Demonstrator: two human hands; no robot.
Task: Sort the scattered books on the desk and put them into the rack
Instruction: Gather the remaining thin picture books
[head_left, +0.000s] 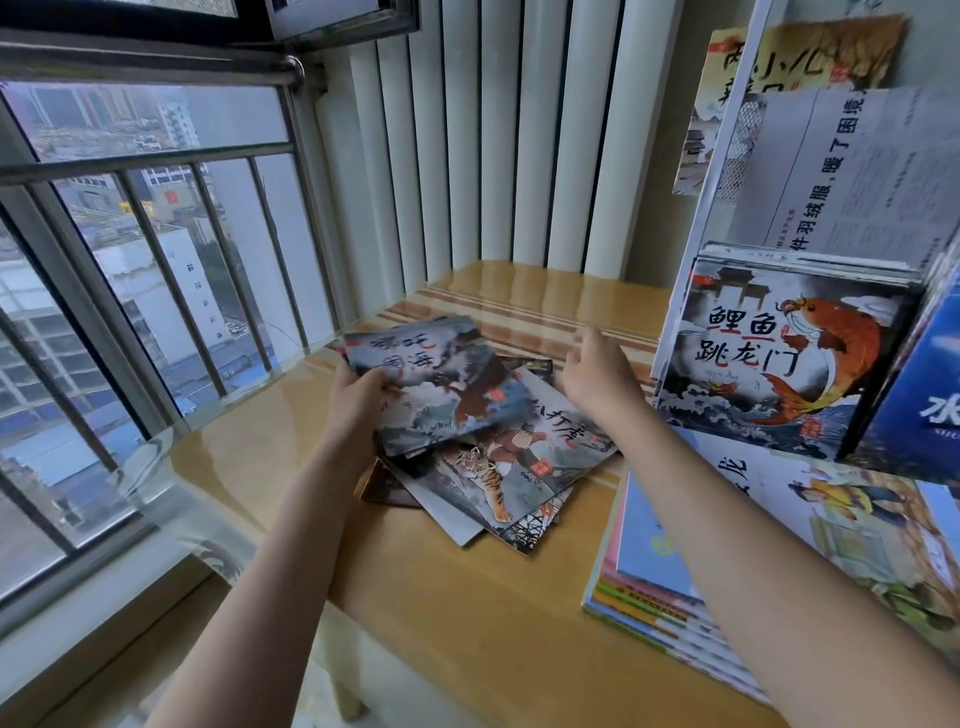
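Observation:
A loose pile of thin picture books lies in the middle of the wooden desk (467, 623). My left hand (358, 400) grips the left edge of the top grey book (441, 384), lifted slightly and tilted above the pile. Under it shows a book with a tiger on its cover (498, 478). My right hand (592, 369) hovers just right of the pile with relaxed fingers, holding nothing. The white rack (727, 145) stands at the right and holds several upright books, a carp-cover book (779, 358) in front.
A flat stack of colourful books (660, 582) lies at the desk's right front, partly under my right forearm. A barred window (156, 260) runs along the left. White vertical slats (493, 156) back the desk. A blue book (919, 405) leans by the rack.

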